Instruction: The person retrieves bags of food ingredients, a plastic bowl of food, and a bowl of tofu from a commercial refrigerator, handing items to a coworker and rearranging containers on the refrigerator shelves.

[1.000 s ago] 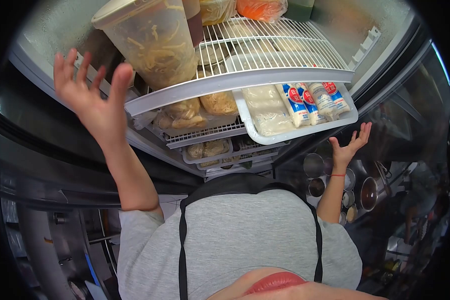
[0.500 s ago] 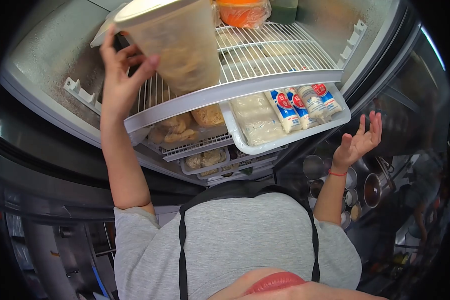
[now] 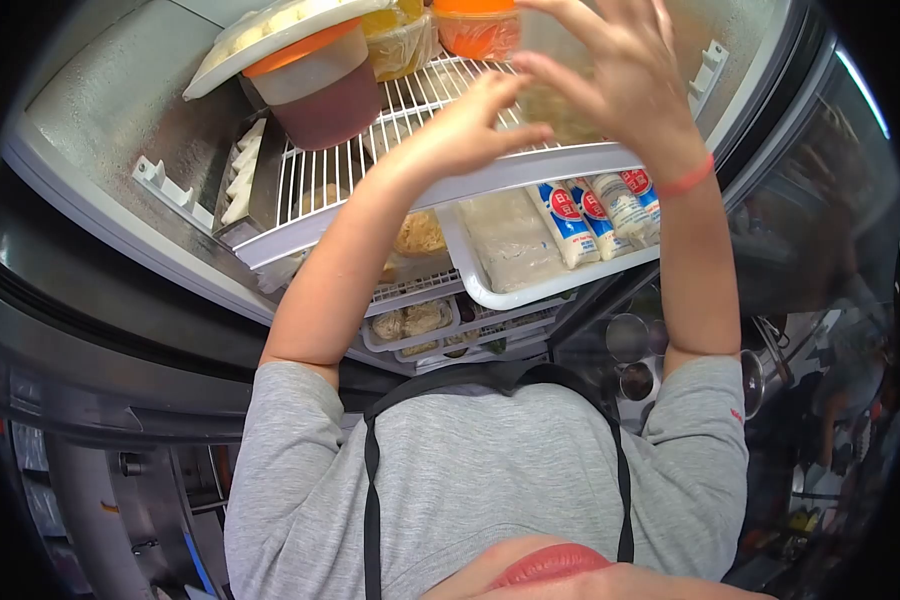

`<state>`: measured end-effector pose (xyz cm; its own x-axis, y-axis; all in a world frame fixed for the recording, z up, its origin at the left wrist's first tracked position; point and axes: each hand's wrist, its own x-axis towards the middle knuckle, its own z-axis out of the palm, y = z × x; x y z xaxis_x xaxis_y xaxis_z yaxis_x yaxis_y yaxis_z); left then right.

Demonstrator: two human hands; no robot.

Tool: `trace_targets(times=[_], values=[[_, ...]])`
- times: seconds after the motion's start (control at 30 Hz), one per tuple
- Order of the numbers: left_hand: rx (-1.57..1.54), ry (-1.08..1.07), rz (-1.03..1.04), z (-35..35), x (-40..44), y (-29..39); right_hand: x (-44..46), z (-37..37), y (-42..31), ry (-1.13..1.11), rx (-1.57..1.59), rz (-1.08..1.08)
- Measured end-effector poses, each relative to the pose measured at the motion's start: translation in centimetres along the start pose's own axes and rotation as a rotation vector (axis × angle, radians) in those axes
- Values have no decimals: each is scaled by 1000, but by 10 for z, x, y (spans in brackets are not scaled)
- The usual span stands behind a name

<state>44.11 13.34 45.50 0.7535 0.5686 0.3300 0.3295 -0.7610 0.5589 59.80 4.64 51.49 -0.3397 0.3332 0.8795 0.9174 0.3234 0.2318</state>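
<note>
The tall translucent tub (image 3: 560, 105) with pale contents is at the right part of the upper wire shelf, partly hidden by my hands. My left hand (image 3: 470, 125) is just left of it, fingers apart, near the shelf's front edge. In front of the tub my right hand (image 3: 625, 80) is raised with spread, slightly blurred fingers; whether it touches the tub is unclear. At the shelf's left stands an orange-rimmed tub (image 3: 330, 100) of dark reddish contents, with a white tray (image 3: 270, 35) over it. Beside it are a yellow container (image 3: 400, 45) and an orange one (image 3: 475, 28).
Below the wire shelf (image 3: 420, 195), a white tray (image 3: 490, 295) holds clear packs and blue-white tubes (image 3: 567, 220). Lower shelves bear bagged food (image 3: 410, 318). A metal tray (image 3: 245, 185) is at the left wall. Round pots (image 3: 627, 338) and a person (image 3: 835, 400) are at the right.
The tall tub has moved from left to right, uncovering the reddish one. My left hand has come away from its left side and moved right; my right hand has risen to the shelf.
</note>
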Motion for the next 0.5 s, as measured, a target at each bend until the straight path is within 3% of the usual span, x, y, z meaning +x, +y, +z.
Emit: trace_targets(times=[0.03,0.13,0.17,0.23,0.37,0.43,0.5], values=[[87,20,122,9,-2,-3,7,14,15,-55,-94,6],[140,-39,153,4,-15,9,16,28,37,-232,-412,134],[171,-58,151,-1,-21,7,13,33,57,-256,-385,148],[199,-75,148,-9,-35,1,2,50,101,-235,-434,52],[262,-44,154,-21,-62,-5,5,50,107,-263,-391,-13],[344,93,191,-27,-73,-9,11,67,108,-189,-605,-50],[372,183,224,-34,-79,-17,30,81,87,-80,-452,-65]])
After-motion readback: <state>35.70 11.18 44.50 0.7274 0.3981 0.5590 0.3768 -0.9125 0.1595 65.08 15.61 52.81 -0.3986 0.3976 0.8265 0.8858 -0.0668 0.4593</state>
